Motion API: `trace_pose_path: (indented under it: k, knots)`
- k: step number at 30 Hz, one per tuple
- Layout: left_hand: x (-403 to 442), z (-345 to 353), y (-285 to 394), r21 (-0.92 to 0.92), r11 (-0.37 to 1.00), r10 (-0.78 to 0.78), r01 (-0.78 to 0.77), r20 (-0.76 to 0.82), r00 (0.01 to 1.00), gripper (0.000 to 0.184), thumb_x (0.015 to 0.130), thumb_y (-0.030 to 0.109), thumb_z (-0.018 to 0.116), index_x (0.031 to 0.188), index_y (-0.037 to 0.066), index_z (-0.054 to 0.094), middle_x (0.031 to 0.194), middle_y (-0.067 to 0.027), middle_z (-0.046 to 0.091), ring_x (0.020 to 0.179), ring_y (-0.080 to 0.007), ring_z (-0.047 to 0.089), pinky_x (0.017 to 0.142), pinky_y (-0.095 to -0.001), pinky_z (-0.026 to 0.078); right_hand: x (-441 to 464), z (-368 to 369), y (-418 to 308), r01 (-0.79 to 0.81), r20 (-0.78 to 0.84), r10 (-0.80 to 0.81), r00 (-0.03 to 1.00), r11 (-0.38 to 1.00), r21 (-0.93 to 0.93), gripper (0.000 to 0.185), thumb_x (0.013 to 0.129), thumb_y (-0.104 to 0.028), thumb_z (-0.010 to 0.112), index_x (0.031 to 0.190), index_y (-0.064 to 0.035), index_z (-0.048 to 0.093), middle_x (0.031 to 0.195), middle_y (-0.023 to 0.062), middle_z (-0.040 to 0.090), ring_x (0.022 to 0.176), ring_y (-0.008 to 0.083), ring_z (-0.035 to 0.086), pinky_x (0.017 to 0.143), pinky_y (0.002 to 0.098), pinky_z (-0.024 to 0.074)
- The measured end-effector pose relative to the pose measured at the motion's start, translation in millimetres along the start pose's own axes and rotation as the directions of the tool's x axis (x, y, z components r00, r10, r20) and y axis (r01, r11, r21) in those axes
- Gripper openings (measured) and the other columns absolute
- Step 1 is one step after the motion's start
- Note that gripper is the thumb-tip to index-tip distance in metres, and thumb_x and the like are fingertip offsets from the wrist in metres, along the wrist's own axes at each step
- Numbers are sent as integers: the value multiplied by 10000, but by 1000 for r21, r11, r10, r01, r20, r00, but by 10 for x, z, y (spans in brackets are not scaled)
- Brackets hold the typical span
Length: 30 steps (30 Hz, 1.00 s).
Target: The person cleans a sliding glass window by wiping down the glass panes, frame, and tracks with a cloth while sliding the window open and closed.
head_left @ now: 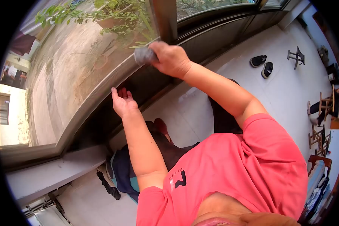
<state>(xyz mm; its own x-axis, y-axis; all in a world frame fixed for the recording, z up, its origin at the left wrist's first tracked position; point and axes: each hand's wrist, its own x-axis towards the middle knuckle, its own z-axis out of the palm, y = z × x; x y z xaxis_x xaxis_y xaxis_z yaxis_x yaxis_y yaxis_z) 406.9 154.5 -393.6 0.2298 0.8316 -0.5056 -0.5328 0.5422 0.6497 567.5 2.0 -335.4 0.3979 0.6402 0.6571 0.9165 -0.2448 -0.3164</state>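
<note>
My right hand [169, 59] is closed around a grey, crumpled cloth [144, 55], blurred by motion. The cloth is at the lower edge of the window glass [79, 64], close to the upright frame post [165, 20]. Lower and to the left, my left hand [125, 103] is palm up with its fingers apart and nothing in it. Its fingertips are near the dark window frame [101, 84]; whether they touch it I cannot tell.
Behind the glass are a leafy plant [120, 15] and a paved yard. On the pale floor are a pair of dark shoes [263, 66] and a folding stool [297, 57]. Wooden chairs [320, 137] and a seated person's legs [315, 109] are at the right. Dark fabric [122, 173] is beside my legs.
</note>
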Motion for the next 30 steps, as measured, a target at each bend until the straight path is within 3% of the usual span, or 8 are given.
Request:
trace_pose_path:
  k: [3, 5, 7, 15, 22, 25, 27, 30]
  knots:
    - [-48, 18, -5, 2, 1000, 8, -8, -1, 1000, 400, 898, 305, 723, 1195, 71, 591, 1078, -54, 621, 1029, -208, 550, 953, -390, 390, 61, -113, 64, -38, -264, 54, 963, 997, 66, 311, 815, -245, 699, 1038, -116, 524, 926, 134, 629, 756, 362, 670, 624, 468, 543]
    - [-59, 30, -5, 10, 1000, 4, -4, 5, 1000, 402, 899, 308, 723, 1195, 70, 590, 1081, -53, 619, 1029, -209, 550, 955, -390, 390, -71, 31, 158, -61, 174, 101, 980, 974, -218, 360, 794, -238, 734, 1059, -109, 528, 907, 128, 616, 744, 371, 656, 634, 445, 546]
    - [-30, 18, -3, -10, 1000, -3, 3, -7, 1000, 407, 901, 317, 722, 1194, 69, 588, 1094, -50, 614, 1025, -210, 551, 958, -391, 392, -202, -36, 169, -48, 230, 64, 971, 996, -72, 351, 797, -237, 727, 1059, -107, 532, 914, 136, 619, 776, 363, 662, 642, 440, 546]
    - [-34, 27, -26, 8, 1000, 0, 0, 2, 1000, 380, 905, 337, 715, 1159, 85, 589, 1063, -37, 607, 1004, -204, 550, 928, -387, 395, 420, -480, 289, -53, -518, 133, 845, 985, 167, 436, 794, -280, 751, 1108, -104, 507, 962, 174, 645, 803, 401, 652, 668, 466, 536]
    - [63, -2, -24, -6, 1000, -12, 12, 39, 999, 391, 922, 351, 687, 1183, 80, 579, 1102, -38, 606, 1036, -208, 540, 909, -377, 393, -527, 140, 728, -345, -2, 345, 939, 939, 3, 413, 820, -276, 716, 1099, -101, 467, 908, 189, 647, 868, 428, 645, 725, 499, 523]
    - [14, -12, -29, 15, 1000, -12, 11, 42, 999, 460, 922, 360, 686, 1238, 54, 551, 1163, -48, 589, 1066, -213, 532, 931, -376, 389, -672, 64, 805, -506, 195, 487, 851, 861, 60, 417, 819, -290, 726, 1085, -81, 483, 938, 211, 664, 903, 437, 644, 767, 487, 523]
    - [-39, 8, -60, 9, 1000, -13, 12, 52, 999, 546, 912, 375, 697, 1296, 35, 510, 1237, -62, 555, 1101, -219, 518, 962, -377, 381, -593, 66, 907, -622, -63, 706, 705, 659, 424, 432, 826, -324, 732, 1076, -61, 496, 989, 233, 672, 933, 432, 647, 806, 468, 521]
    - [-94, 27, -131, 24, 999, -33, 31, 86, 996, 602, 900, 392, 709, 1325, 28, 485, 1285, -79, 525, 1129, -225, 505, 983, -374, 375, -579, 54, 1183, -671, -36, 874, 484, 397, 626, 435, 844, -338, 714, 1109, -55, 517, 1004, 157, 666, 912, 316, 662, 803, 423, 534]
